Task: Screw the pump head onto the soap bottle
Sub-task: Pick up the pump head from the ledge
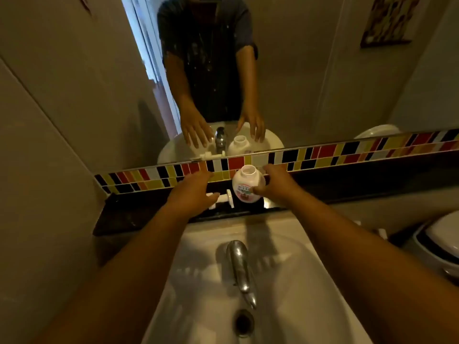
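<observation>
The white soap bottle (pixel 246 183) stands upright on the dark ledge behind the sink, its round neck uncapped. My right hand (pixel 278 186) wraps its right side, thumb across the label. The white pump head (pixel 224 198) lies on its side on the ledge just left of the bottle. My left hand (pixel 195 192) hovers over the pump's left end with fingers spread; I cannot tell whether it touches the pump.
The dark ledge (pixel 139 214) runs under a strip of coloured tiles (pixel 323 152) and a mirror. Below it sits the white sink (pixel 198 281) with a chrome tap (pixel 239 264) and a drain (pixel 244 322). A white toilet (pixel 444 239) stands at the right.
</observation>
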Available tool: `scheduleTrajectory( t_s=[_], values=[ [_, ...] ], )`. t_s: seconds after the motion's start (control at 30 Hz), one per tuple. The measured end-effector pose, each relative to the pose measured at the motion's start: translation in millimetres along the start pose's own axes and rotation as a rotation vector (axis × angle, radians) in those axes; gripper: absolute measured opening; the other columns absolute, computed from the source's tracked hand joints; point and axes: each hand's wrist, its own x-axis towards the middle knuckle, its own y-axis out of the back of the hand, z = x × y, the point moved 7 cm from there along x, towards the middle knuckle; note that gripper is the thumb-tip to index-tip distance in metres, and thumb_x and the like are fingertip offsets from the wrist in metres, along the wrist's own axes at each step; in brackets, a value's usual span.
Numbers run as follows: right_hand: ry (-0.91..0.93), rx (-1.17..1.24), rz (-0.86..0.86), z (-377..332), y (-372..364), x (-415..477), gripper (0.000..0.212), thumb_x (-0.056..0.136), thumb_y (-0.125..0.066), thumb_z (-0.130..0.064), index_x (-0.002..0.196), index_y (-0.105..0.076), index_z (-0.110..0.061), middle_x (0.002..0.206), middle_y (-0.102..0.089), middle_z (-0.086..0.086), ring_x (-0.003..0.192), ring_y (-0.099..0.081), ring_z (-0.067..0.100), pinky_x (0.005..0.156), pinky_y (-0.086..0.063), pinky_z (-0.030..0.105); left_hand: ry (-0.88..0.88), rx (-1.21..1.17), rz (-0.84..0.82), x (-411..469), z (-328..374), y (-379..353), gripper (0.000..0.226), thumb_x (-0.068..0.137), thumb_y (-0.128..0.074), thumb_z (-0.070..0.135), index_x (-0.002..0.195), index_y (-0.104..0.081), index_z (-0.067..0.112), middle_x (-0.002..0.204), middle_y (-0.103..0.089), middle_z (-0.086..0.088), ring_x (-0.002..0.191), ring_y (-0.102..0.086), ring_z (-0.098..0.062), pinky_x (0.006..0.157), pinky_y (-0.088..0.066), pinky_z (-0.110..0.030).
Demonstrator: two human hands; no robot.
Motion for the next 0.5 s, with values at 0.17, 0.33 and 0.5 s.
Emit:
scheduleTrajectory(
  t_s=[0.17,0.33,0.5],
  values=[
    [0.024,0.139,0.012,12.4,-17.8,11.6,0.064,0.072,-0.079,-0.023,0.128,-0.049,-0.018,0.134,-0.057,0.008,0.125,-0.053,0.029,0.102,-0.047,0.049,0.043,0.157,-0.127,12.2,-14.1,-41.9,0.067,0.082,-0.069,0.037,0.142,-0.042,0.023,0.143,-0.050,-0.005,0.130,-0.045,-0.027,0.104,-0.040,-0.043],
    [0.045,0.212,0.047,15.4,-22.8,19.4,0.061,0.074,-0.077,-0.028,0.127,-0.048,-0.021,0.132,-0.059,0.007,0.123,-0.054,0.027,0.100,-0.048,0.049,-0.019,0.271,-0.102,19.0,-26.5,-62.7,0.058,0.085,-0.066,0.035,0.139,-0.045,0.024,0.137,-0.054,-0.003,0.123,-0.049,-0.025,0.100,-0.041,-0.038],
    [0.059,0.191,0.049,19.2,-24.7,22.0,0.062,0.074,-0.076,-0.031,0.128,-0.047,-0.022,0.133,-0.058,0.007,0.122,-0.055,0.027,0.101,-0.048,0.051,-0.115,0.294,-0.067,25.6,-26.7,-60.0,0.051,0.084,-0.068,0.033,0.131,-0.053,0.021,0.128,-0.059,-0.003,0.118,-0.052,-0.024,0.098,-0.039,-0.037]
  ],
)
